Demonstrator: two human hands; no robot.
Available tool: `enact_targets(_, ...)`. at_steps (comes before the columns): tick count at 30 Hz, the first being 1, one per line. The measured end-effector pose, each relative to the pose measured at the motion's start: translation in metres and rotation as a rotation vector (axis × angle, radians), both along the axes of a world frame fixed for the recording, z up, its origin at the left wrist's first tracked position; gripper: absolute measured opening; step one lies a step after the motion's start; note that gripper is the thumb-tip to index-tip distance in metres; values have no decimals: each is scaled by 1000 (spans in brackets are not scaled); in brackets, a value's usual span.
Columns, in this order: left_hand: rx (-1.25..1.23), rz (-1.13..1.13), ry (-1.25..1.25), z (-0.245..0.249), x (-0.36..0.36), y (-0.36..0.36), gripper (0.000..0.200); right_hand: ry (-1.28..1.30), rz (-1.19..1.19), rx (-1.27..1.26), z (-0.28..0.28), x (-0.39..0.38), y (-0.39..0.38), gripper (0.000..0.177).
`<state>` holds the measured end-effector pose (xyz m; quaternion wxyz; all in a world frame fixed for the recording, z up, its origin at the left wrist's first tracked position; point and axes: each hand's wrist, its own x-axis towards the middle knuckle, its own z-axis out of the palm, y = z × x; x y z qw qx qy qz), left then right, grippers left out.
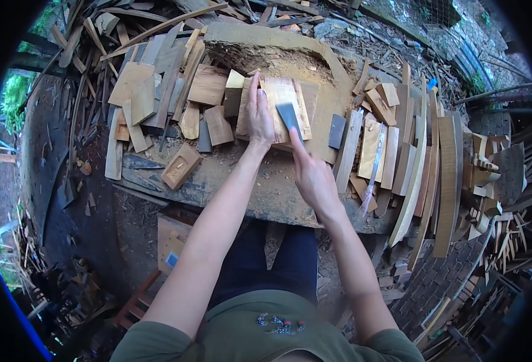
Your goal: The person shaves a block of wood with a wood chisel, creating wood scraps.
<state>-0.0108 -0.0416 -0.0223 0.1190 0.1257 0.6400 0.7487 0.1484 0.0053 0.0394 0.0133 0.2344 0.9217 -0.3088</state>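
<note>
A pale, squarish wooden board (270,92) with darker streaks lies on the worktable in front of me. My left hand (258,120) rests along its left part, fingers stretched out toward the far edge. From the right, my right hand (313,180) grips a dark grey flat piece (286,114), its index finger extended along it. That piece overlaps the right half of the board. A similar dark grey rectangle (336,131) lies to the right. Left of the board sit several wood blocks (219,125), and nearer me is a block with a carved hollow (182,166).
The dusty worktable (242,196) has a raised, rough-edged slab (266,37) at its back. Long wood strips (445,187) line the right side, near a brush-like tool (368,196). Offcuts (134,90) crowd the left, and scrap wood heaps (157,18) stand beyond.
</note>
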Motion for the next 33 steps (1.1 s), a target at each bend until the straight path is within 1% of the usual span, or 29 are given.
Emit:
enact_targets(1, -15, 5, 15, -2, -1, 0, 48, 71, -11, 21, -5, -13, 3, 57)
enact_targets(4, -65, 23, 54, -7, -2, 2, 47, 48, -41, 3, -3, -13, -3, 55)
enact_targets(6, -93, 26, 74, -11, -4, 3, 47, 48, -39, 37, 10, 15, -17, 55)
enact_targets(8, -100, 44, 89, -11, -6, 3, 47, -177, -14, -48, 30, 35, -23, 56)
enact_targets(9, -149, 51, 118, -10, -6, 3, 48, -162, 1, -49, 27, 35, -20, 56)
enact_targets(10, -199, 52, 142, -10, -3, 2, 48, -170, -1, -48, 25, 25, -15, 56)
enact_targets(12, -199, 44, 151, -13, -1, 4, 48, -103, -14, -36, 19, -14, 5, 50)
enact_targets(15, -240, 70, 209, -10, -6, 3, 48, -29, -12, -49, 15, -50, 20, 49)
enact_targets(16, -275, 72, 223, -12, -4, 1, 49, -30, 2, -57, 10, -44, 15, 49)
enact_targets(18, -271, 85, 256, -14, -6, 3, 49, 88, -19, 52, -2, -8, 3, 50)
enact_targets(19, -270, 92, 230, -12, -4, 3, 49, -6, -7, 24, 7, 12, -4, 52)
enact_targets(20, -273, 98, 202, -11, -2, 3, 49, -16, -1, 27, 13, 17, -6, 52)
enact_targets(22, -266, 95, 212, -11, -4, 2, 49, -118, -3, -1, 19, 23, -7, 52)
enact_targets(23, -261, 85, 232, -12, -4, 2, 49, 12, 6, -5, 14, 11, -1, 51)
enact_targets(24, -262, 81, 226, -12, -3, 2, 49, 6, 3, -7, 10, -6, 11, 51)
enact_targets(26, -284, 88, 238, -11, -4, 3, 48, -57, -29, -91, 21, -47, 28, 51)
enact_targets(29, -325, 103, 274, -11, -5, 2, 48, -47, -17, -90, 18, -44, 29, 51)
enact_targets(30, -331, 110, 309, -12, -5, 3, 48, -51, -15, -89, 15, -29, 22, 51)
enact_targets(32, -320, 110, 303, -11, -4, 4, 48, -42, -35, -39, 10, 17, 3, 47)
enact_targets(33, -316, 110, 304, -10, -4, 3, 48, -45, -27, -38, 11, 19, 3, 47)
